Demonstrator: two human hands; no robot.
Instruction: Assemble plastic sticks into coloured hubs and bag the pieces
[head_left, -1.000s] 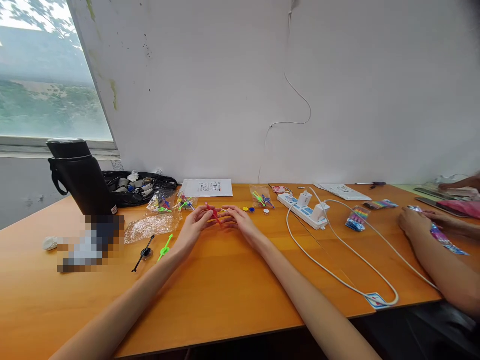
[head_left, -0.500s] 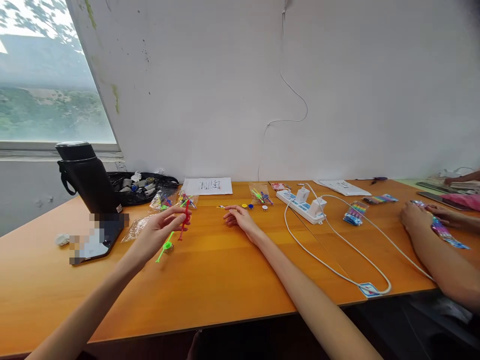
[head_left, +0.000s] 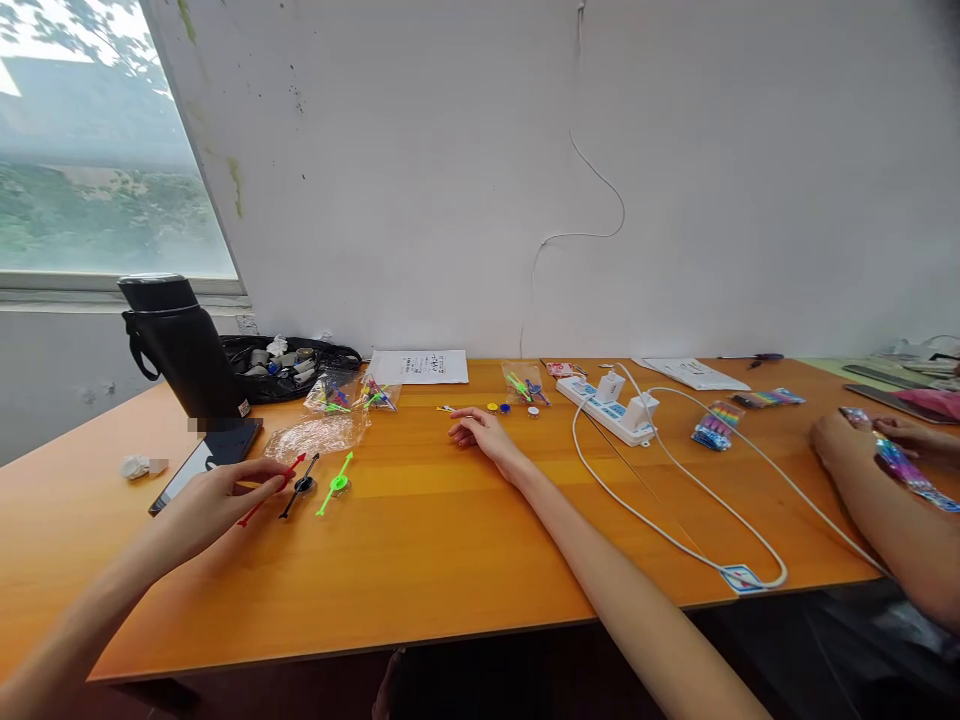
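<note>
My left hand [head_left: 232, 492] has its thumb and fingers closed on a red arrow spinner [head_left: 298, 464], low over the table on the left. Just right of it lie a black arrow spinner [head_left: 304, 484] and a green arrow spinner [head_left: 339, 484], roughly parallel. My right hand [head_left: 486, 438] rests mid-table with fingers loosely bent and apart, holding nothing visible. By its fingertips is a small yellow-and-white arrow piece [head_left: 444, 408]. Beyond that hand sit a yellow disc [head_left: 492, 407], a blue disc [head_left: 505, 408] and a white disc [head_left: 533, 412].
Behind my left hand are a phone [head_left: 236, 440], a black bottle [head_left: 180, 350] and clear plastic wrap [head_left: 315, 436]. Bagged spinners [head_left: 525, 384] lie at the back. A white power strip [head_left: 604, 412] trails cables rightward. A co-worker's hands [head_left: 844, 450] hold a rainbow-coloured packet.
My left hand has moved left and down with the red spinner, bringing it beside the others. The black spinner is now visible. My right hand has stayed nearly still.
</note>
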